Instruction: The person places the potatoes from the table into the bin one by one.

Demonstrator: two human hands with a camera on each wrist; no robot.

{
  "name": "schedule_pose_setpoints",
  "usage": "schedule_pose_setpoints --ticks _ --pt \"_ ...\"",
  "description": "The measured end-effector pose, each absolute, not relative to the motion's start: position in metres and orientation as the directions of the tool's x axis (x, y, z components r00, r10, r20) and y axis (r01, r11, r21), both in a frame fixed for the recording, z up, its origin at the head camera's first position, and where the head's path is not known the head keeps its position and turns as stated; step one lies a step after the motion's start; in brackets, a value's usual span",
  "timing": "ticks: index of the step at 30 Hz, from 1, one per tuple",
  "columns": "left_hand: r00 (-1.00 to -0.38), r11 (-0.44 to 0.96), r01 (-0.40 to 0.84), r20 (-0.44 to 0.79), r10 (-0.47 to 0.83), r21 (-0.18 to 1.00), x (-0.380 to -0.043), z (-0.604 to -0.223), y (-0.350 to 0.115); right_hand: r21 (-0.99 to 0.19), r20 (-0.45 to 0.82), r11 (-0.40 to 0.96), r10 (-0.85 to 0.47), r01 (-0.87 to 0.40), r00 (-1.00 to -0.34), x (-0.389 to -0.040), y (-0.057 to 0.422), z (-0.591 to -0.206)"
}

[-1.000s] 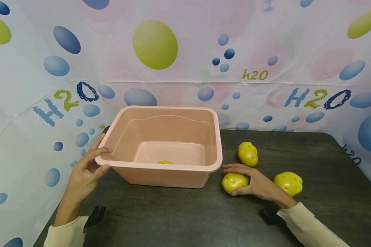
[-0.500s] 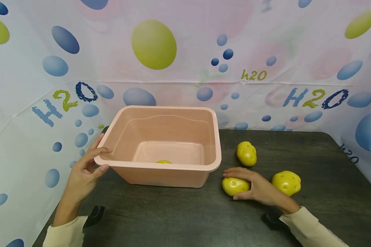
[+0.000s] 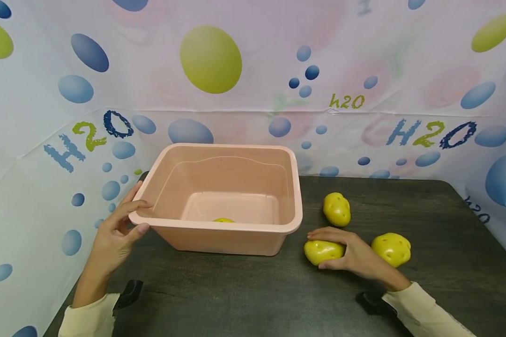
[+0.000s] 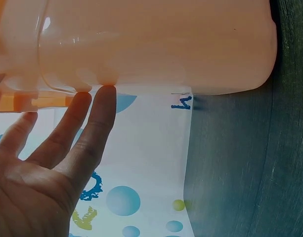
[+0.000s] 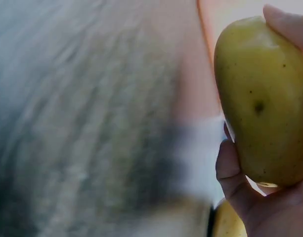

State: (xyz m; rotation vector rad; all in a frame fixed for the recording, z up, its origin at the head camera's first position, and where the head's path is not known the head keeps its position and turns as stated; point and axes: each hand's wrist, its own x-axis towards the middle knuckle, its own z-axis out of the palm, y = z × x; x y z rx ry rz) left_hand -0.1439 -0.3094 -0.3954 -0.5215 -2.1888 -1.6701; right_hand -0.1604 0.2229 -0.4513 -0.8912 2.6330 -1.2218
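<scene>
A pink plastic basin (image 3: 227, 241) stands on the dark table, and a bit of a yellow potato (image 3: 224, 220) shows inside it above the front rim. My left hand (image 3: 117, 234) holds the basin's left front corner, one finger over the rim and the thumb outside. In the left wrist view, fingertips (image 4: 108, 94) of that hand press against the basin's outer wall. Right of the basin, my right hand (image 3: 350, 252) grips a potato (image 3: 322, 252) between thumb and fingers. The right wrist view shows this potato (image 5: 262, 103) up close, smooth with small dark eyes.
Two more potatoes lie on the table (image 3: 236, 295): one potato (image 3: 337, 209) behind my right hand, the other potato (image 3: 390, 249) beside my right wrist. A patterned curtain (image 3: 253, 70) hangs behind the table and along its left side.
My right hand and the potato in it have shifted only very slightly. The left hand and the basin stay in place.
</scene>
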Motion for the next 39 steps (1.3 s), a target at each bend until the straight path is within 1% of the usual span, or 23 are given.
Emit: schedule_pose_setpoints --ticks 9,16,25,33,39 --pt "-0.884 0.264 0.463 0.463 0.066 0.846 -0.141 -0.392 -0.307 -0.838 0.072 0.421 -0.546 -0.347 -0.835 -0.157 0.224 -0.434" --pt "-0.873 0.251 0.486 0.479 0.091 0.837 -0.143 -0.392 -0.309 -0.871 0.004 0.417 -0.525 -0.261 -0.851 -0.153 0.219 -0.418" --pt "-0.877 0.263 0.477 0.472 0.086 0.838 -0.142 -0.392 -0.309 -0.887 -0.07 0.428 -0.494 -0.173 -0.866 -0.142 0.212 -0.385" --pt "-0.874 0.246 0.483 0.478 0.083 0.84 -0.141 -0.391 -0.308 -0.894 -0.079 0.419 -0.493 -0.158 -0.866 -0.138 0.209 -0.359" --pt "-0.873 0.247 0.485 0.48 0.083 0.839 -0.142 -0.391 -0.308 -0.905 -0.041 0.379 -0.527 -0.192 -0.849 -0.136 0.203 -0.344"
